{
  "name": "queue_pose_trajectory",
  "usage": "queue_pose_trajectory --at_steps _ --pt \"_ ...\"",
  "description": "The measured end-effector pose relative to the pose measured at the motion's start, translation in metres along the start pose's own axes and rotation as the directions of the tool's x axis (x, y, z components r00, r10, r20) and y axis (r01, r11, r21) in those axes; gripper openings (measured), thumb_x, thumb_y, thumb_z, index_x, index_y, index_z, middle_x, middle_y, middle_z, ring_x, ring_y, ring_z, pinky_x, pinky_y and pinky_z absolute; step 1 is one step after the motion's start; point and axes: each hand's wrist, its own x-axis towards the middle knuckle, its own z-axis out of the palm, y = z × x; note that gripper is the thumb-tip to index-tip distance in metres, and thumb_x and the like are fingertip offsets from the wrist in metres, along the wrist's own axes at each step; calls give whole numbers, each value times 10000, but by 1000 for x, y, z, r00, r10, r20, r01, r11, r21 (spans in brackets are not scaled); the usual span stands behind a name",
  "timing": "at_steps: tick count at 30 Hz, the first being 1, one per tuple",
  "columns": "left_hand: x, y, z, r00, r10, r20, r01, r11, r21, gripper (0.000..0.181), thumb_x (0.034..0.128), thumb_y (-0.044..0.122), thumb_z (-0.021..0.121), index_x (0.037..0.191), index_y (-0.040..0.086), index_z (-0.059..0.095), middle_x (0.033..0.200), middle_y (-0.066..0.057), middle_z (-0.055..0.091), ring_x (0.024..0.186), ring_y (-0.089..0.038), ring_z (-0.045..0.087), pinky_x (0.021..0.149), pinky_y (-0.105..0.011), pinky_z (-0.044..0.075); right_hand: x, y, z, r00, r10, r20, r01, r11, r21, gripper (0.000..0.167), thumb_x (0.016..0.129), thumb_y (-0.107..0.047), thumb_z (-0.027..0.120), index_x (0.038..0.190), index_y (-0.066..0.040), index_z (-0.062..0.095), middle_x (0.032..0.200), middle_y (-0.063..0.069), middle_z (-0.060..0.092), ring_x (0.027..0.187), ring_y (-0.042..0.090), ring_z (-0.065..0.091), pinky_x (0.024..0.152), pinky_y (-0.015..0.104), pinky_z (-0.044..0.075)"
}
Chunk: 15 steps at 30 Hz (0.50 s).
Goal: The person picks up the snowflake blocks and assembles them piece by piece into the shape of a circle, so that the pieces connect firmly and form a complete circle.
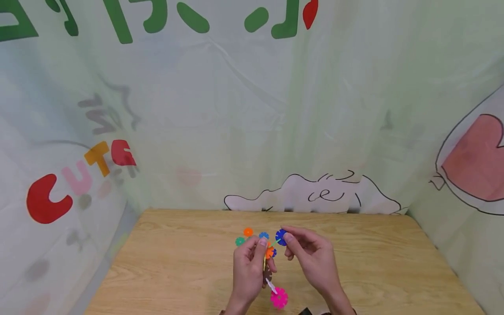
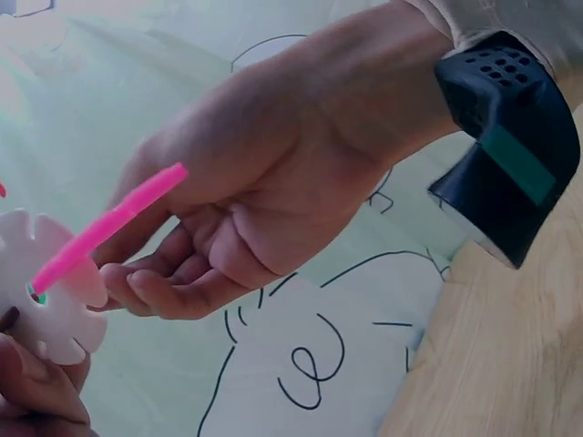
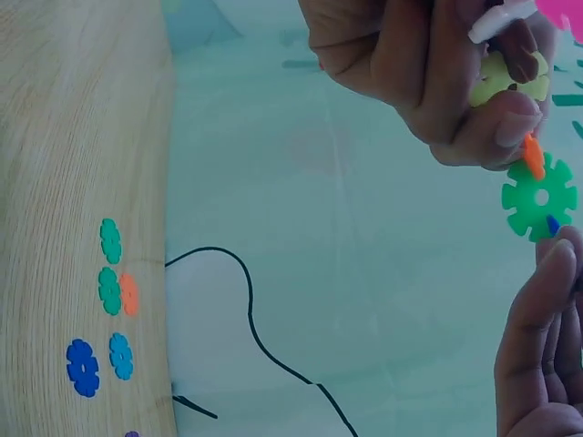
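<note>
My left hand (image 1: 249, 267) grips a chain of interlocking plastic snowflake discs. The chain includes a pink disc (image 1: 279, 298), a white disc (image 2: 55, 314), a brown disc (image 1: 268, 274), a yellow disc (image 3: 492, 82) and an orange disc (image 1: 269, 252). Toward its upper end is a green disc (image 3: 519, 202), seen thin and edge-on in the head view. Between thumb and fingers, my right hand (image 1: 316, 259) pinches a dark blue disc (image 1: 281, 237) that meets the green one. The left fingers partly hide the chain's middle.
On the wooden table (image 1: 177, 262) behind the hands lie several loose discs, among them an orange disc (image 1: 248, 232), a green disc (image 1: 240, 241) and a light blue disc (image 1: 264, 235). A printed curtain (image 1: 244, 131) encloses the table's back and sides.
</note>
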Motion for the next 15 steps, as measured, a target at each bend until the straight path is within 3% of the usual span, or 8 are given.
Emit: queue_pose_trajectory --at_steps 5,10,12,15 --pt "-1 -2 2 998 0 -65 -2 1000 -26 384 1137 240 499 896 -51 566 633 -366 573 368 -32 450 310 -185 361 2 2 -3 999 23 36 -23 1000 -16 266 1073 -125 634 1313 -54 723 851 82 728 675 173 682 636 309 633" --pt "-1 -3 1 988 25 -154 -32 999 -40 346 1142 200 471 912 -36 575 620 -341 556 373 -32 452 305 -199 369 9 11 -17 986 151 76 -143 984 -104 322 1079 -222 641 1366 -87 695 991 109 770 724 159 713 690 299 645" --pt "0 -5 1 982 48 -180 -59 997 -55 353 1145 200 464 904 -38 563 612 -324 536 380 -35 453 299 -211 368 14 21 -23 974 204 101 -183 965 -189 338 1066 -240 664 1361 -77 695 1017 118 771 748 166 723 693 298 641" --pt "1 -7 1 973 71 -220 -91 993 -79 364 1149 204 455 900 -48 540 599 -279 514 386 -33 458 292 -227 371 20 45 -27 953 276 123 -211 900 -382 380 1040 -268 705 1363 -70 693 1071 97 768 829 168 724 698 284 621"
